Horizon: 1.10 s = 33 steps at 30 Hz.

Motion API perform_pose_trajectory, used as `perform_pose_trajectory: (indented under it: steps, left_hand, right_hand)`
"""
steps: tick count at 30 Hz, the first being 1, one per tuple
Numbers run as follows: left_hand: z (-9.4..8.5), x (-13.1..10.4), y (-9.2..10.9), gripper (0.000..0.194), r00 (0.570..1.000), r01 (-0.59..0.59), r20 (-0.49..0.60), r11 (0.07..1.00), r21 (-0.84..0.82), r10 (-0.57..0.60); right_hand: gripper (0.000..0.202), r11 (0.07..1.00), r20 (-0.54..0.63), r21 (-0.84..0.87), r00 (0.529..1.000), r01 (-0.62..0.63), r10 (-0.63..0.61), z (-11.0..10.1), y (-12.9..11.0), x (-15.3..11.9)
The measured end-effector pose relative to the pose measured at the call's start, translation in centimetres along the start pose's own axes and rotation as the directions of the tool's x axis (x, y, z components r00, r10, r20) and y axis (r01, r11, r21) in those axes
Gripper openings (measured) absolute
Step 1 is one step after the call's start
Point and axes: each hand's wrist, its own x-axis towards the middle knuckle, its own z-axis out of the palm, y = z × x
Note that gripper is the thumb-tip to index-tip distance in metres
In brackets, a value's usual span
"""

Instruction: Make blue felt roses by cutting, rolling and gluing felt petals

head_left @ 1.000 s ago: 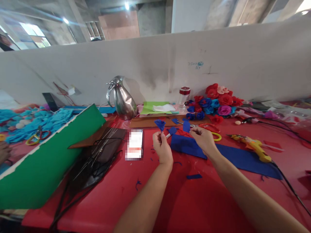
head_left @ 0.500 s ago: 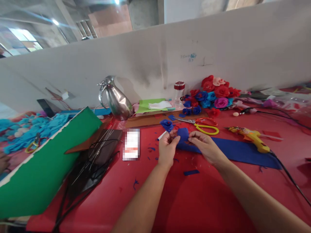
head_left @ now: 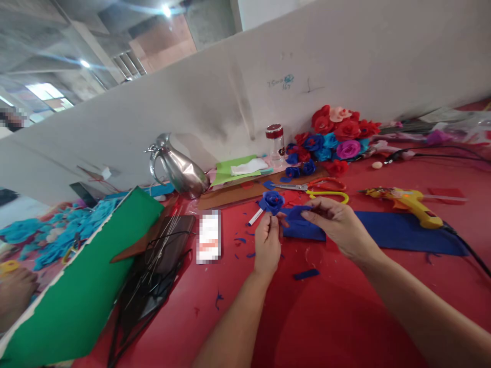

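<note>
My left hand (head_left: 268,240) is closed, thumb against fingers, just below a blue paper rose (head_left: 272,201) with a red dot at its centre. It appears to pinch the rose from underneath; the stem is hidden by the fingers. To the right, my right hand (head_left: 337,225) pinches a small blue petal piece (head_left: 298,213) between thumb and fingers, a short gap away from the rose. Under the right hand lies a wide blue strip (head_left: 406,232) on the red table. A white marker-like stick (head_left: 255,216) rests beside the rose.
Yellow-and-red-handled scissors (head_left: 328,195) lie behind my hands. A yellow glue gun (head_left: 410,202) with a cord is at right. Finished flowers (head_left: 345,133), a jar (head_left: 275,143) and a steel jug (head_left: 180,171) stand by the wall. A green board (head_left: 88,281) leans left, near another person's hand (head_left: 15,296).
My hands have parted; the blue petal piece, earlier between both hands, is now in the right hand alone. The rose has turned upward above my left hand. The view has tilted.
</note>
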Motion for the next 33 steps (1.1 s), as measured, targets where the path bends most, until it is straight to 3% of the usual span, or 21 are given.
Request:
perform_pose_trajectory:
  steps: [6, 12, 16, 21, 28, 33]
  left_hand:
    - [0.4, -0.3, -0.3, 0.041, 0.992, 0.122, 0.042, 0.975, -0.188, -0.116]
    - [0.8, -1.0, -0.3, 0.031, 0.994, 0.097, 0.065, 0.986, -0.137, -0.088]
    - [1.0, -1.2, -0.6, 0.031, 0.990, 0.107, 0.111, 0.985, -0.138, -0.092]
    - [1.2, -1.3, -0.1, 0.034, 0.990, 0.089, 0.119, 0.993, -0.084, -0.079]
    - [1.2, -1.5, 0.5, 0.029, 0.986, 0.059, 0.156, 0.998, 0.014, -0.061]
    - [1.1, -1.6, 0.2, 0.024, 0.987, 0.039, 0.155, 0.999, 0.033, -0.043]
  right_hand:
    - [0.021, 0.996, 0.125, 0.024, 0.988, 0.091, -0.094, 0.9, -0.8, -0.9]
    - [0.024, 0.995, -0.018, 0.042, 0.996, 0.093, -0.092, 2.0, -0.7, -1.4]
    - [0.022, 0.987, -0.113, -0.003, 0.981, 0.158, -0.157, 2.0, -0.7, -1.5]
    - [0.017, 0.968, -0.125, -0.083, 0.961, 0.236, -0.245, 1.8, -0.7, -1.6]
    - [0.012, 0.882, -0.106, -0.206, 0.886, 0.424, -0.451, 1.3, -0.3, -1.6]
    - [0.016, 0.834, -0.095, -0.259, 0.846, 0.487, -0.524, 1.3, -0.2, -1.7]
